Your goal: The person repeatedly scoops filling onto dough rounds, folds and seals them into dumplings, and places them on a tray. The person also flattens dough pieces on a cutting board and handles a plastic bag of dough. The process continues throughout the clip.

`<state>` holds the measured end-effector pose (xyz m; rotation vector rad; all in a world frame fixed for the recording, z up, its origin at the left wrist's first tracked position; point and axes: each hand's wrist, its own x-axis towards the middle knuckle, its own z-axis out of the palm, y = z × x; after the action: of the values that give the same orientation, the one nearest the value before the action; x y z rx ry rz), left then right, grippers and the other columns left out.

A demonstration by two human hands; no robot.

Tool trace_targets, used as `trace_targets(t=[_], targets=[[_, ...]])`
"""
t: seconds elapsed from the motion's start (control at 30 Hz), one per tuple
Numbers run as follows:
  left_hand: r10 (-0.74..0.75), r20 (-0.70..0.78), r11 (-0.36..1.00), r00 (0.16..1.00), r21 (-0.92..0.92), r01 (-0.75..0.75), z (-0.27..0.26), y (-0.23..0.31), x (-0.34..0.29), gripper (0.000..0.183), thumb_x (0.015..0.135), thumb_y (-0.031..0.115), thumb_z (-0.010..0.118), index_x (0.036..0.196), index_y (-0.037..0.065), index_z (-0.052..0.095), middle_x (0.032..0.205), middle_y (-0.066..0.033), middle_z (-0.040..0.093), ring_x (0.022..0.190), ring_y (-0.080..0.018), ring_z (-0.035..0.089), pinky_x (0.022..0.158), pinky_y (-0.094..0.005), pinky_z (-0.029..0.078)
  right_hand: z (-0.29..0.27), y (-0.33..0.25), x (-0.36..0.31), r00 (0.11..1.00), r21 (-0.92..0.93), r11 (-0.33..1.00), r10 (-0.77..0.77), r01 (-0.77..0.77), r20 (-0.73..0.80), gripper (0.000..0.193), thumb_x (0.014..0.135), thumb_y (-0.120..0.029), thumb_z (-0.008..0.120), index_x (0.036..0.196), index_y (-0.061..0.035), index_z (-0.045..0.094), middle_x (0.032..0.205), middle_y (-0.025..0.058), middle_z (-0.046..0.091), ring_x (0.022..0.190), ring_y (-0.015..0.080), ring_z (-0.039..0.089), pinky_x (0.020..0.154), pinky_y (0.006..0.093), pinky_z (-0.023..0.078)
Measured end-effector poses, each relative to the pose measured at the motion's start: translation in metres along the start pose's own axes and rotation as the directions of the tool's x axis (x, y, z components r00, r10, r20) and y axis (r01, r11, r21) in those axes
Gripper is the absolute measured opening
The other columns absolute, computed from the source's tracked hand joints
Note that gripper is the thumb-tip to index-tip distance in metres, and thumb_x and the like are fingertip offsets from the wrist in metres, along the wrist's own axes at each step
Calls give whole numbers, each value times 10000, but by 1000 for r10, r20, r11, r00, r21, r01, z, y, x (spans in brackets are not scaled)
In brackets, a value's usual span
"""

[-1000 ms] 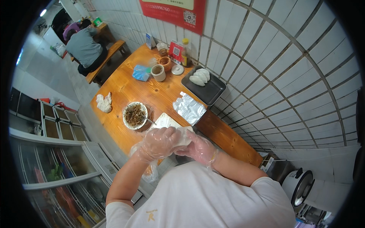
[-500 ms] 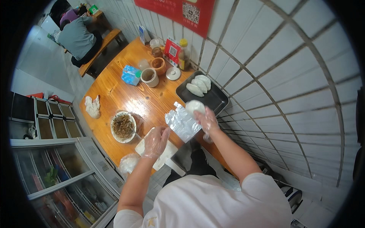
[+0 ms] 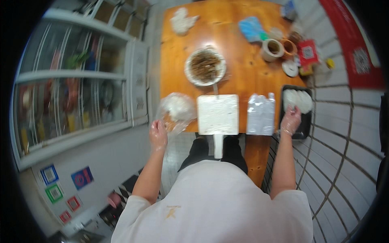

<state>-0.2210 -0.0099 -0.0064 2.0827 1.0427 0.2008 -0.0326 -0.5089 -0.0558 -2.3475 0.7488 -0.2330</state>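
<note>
We see the right hand (image 3: 291,120), in a clear plastic glove, reaching over the black tray (image 3: 304,126), its fingertips at the near side of the white half-moon dumplings (image 3: 298,101). The dumplings lie close together at the tray's far end; blur leaves us unable to tell whether the fingers pinch one or merely rest against it. The left hand (image 3: 158,135), also gloved, is by the table's near edge, just beside a clear bag (image 3: 177,107) with something white inside. Its fingers look bunched together, but we cannot tell whether they grip the bag's rim. Between the hands, we have a white paddle-shaped board (image 3: 218,114) lying flat, its handle jutting over the edge toward the person, and to its right a sheet of silver foil (image 3: 260,114). Beyond the board, on the wooden table (image 3: 243,77), we find a white bowl (image 3: 189,73) of brown filling (image 3: 204,65), and farther off a pale lump of dough (image 3: 182,21).
</note>
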Motion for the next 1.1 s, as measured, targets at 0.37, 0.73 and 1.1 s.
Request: trace_targets(t=[0.37, 0.73, 1.1], targets=[[142, 477, 952, 868, 173, -251, 15, -24, 44, 383, 929, 224, 571, 1275, 62, 585, 1126, -245, 686, 1062, -434, 651, 930, -519, 504, 110, -214, -259, 345, 116, 549, -660, 828, 667, 334, 880, -294, 732, 1141, -90, 688, 927, 136, 698, 878, 340, 686, 797, 438, 559], [333, 472, 806, 816, 306, -506, 40, -6, 55, 603, 821, 414, 714, 1269, 27, 597, 1337, -248, 575, 1217, -426, 553, 1034, -486, 463, 103, -220, -255, 568, 257, 871, -472, 419, 674, 189, 971, -200, 604, 1006, -21, 654, 847, 170, 666, 793, 325, 648, 733, 422, 512], [8, 460, 722, 888, 612, -324, 78, -1, 61, 830, 845, 555, 667, 1487, 97, 409, 1503, -152, 467, 1387, -284, 440, 1142, -400, 368, 119, -218, -254, 191, 344, 506, -738, 791, 647, 650, 782, -179, 715, 1407, -133, 542, 1456, 234, 500, 1321, 440, 490, 1059, 471, 452]])
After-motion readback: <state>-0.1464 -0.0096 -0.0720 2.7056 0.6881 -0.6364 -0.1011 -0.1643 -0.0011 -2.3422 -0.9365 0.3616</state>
